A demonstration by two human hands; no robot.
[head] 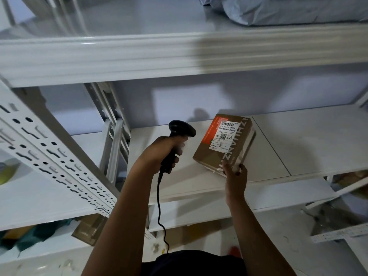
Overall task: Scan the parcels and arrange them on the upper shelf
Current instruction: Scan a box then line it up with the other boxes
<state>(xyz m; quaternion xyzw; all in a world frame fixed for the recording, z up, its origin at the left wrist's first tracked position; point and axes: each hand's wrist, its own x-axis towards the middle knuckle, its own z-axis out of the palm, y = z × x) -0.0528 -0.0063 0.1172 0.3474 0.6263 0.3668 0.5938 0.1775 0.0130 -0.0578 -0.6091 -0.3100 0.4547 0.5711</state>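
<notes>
White shelving holds a parcel, perhaps cartons blurred below.

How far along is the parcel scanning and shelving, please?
Done: grey mailer bags lie on the upper shelf. In hand: the left hand grips the scanner beside the brown box, held label-up by the right hand. Left: placing it above, plus boxes lower down.

1 view only, from a wide-angle camera on the person's head; it faces forward and slightly down into a white rack, near enough that the left hand and right hand reach its middle shelf; the upper shelf spans the far top, the floor the near bottom.
</notes>
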